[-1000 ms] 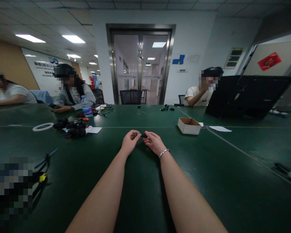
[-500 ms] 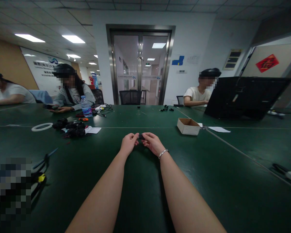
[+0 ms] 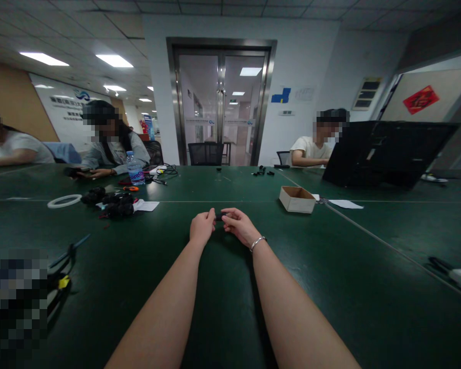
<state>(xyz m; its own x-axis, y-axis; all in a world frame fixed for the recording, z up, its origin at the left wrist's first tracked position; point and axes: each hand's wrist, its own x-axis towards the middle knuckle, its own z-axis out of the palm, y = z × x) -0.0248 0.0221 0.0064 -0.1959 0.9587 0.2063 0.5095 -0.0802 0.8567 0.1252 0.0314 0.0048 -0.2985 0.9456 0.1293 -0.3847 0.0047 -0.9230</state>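
Note:
Between my two hands is a small black piece (image 3: 219,217), too small and too covered by fingers for me to tell its kind. My left hand (image 3: 203,226) pinches its left end between thumb and fingers. The right end is pinched by my right hand (image 3: 239,225), which has a silver bangle (image 3: 257,243) at the wrist. Both hands are held close together over the green table (image 3: 223,287).
An open cardboard box (image 3: 296,201) stands to the right, near a big black monitor (image 3: 388,154). Left lie a bundle of black items (image 3: 113,202), a white ring (image 3: 64,201) and a water bottle (image 3: 134,169). Small black pieces (image 3: 263,171) lie farther back. Several people sit around.
My fingers have shifted slightly on the small black piece, and it now lies more level between them. Both hands still hold it. The view has moved a little.

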